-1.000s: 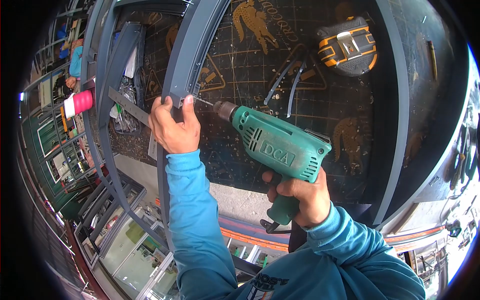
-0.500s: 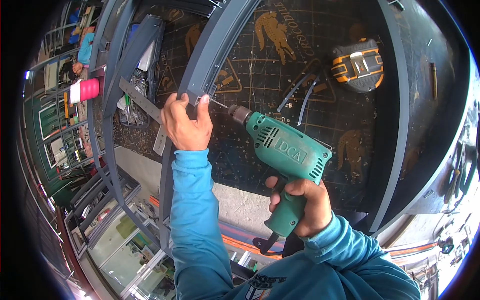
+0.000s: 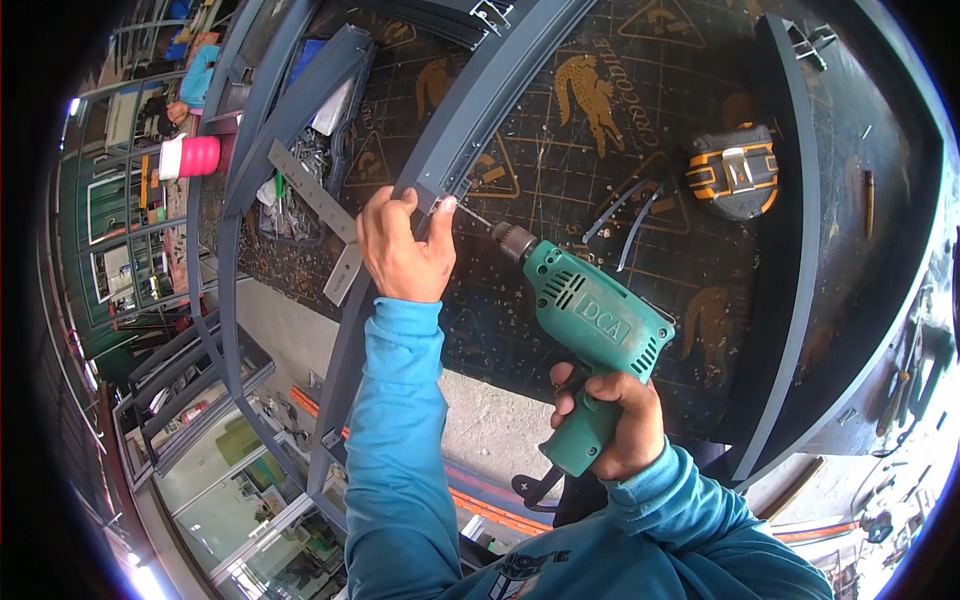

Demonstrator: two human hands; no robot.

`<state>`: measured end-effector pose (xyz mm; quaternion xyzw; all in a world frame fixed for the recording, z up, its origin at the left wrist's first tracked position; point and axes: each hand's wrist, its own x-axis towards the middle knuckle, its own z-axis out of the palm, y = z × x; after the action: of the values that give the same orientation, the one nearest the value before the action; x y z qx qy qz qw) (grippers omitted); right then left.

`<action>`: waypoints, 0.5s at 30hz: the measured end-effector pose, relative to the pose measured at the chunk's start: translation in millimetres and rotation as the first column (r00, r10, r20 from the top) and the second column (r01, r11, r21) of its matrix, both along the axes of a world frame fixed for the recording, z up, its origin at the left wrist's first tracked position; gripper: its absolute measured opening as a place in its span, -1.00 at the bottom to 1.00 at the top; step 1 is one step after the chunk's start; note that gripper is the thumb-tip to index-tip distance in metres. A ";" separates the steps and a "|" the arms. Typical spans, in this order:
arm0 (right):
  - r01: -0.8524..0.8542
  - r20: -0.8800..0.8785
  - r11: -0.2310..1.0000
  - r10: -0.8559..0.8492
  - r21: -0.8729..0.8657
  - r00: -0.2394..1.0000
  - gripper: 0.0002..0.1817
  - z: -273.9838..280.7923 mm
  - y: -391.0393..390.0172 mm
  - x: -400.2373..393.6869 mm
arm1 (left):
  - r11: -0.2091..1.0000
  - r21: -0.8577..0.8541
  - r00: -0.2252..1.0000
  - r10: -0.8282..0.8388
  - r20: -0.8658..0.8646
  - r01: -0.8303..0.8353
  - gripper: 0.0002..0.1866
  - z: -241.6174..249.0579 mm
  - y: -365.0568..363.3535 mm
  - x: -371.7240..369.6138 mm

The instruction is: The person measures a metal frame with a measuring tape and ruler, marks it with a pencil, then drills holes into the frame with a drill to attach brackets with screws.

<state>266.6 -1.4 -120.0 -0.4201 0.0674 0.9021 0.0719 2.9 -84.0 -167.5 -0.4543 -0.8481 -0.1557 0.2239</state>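
My right hand (image 3: 625,415) is wrapped around the handle of a green DCA power drill (image 3: 600,315). From its chuck (image 3: 513,240) a thin drill bit (image 3: 474,215) points up and left, its tip right at the end of a dark grey metal profile (image 3: 470,110). My left hand (image 3: 408,245) grips that end of the profile, thumb and fingers on either side, close to the bit's tip. Just left of this hand lies a metal try square (image 3: 310,190), its stock lower down.
A black-and-orange tape measure (image 3: 733,172) and two dark curved strips (image 3: 622,220) lie on the black worktop (image 3: 500,340). A tray of screws (image 3: 290,200) sits at left, near a pink-and-white jug (image 3: 190,157). More grey profiles (image 3: 795,250) run along the right. Another person's sleeve (image 3: 200,75) shows at upper left.
The whole view has shifted, so my hands, the drill and the worktop sit a little farther right. Both grips look the same, with the bit still at the profile's end.
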 end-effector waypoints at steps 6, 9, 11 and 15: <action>-0.065 0.031 0.998 0.065 -0.024 0.997 -0.41 1.3 -0.7 -5.2 | 1.000 0.025 1.000 0.016 0.022 -0.017 -0.58 0.9 1.6 2.9; -0.048 -0.006 0.996 0.047 -0.075 0.999 -0.44 2.1 -0.2 -4.8 | 0.999 0.036 1.000 -0.007 0.023 0.006 -0.61 1.6 0.5 0.2; -0.054 -0.031 0.991 0.051 -0.124 0.998 -0.46 1.2 -0.1 -3.0 | 0.999 0.033 0.999 -0.001 0.053 -0.001 -0.60 4.6 1.6 2.0; -0.021 -0.041 0.989 0.015 -0.147 0.999 -0.54 1.3 -4.7 -4.8 | 0.997 0.065 0.996 0.022 0.088 -0.028 -0.62 5.6 2.6 2.9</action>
<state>261.8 -6.2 -118.7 -0.4067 0.1315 0.9035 0.0312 5.8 -81.4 -161.9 -0.4287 -0.8570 -0.2007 0.2036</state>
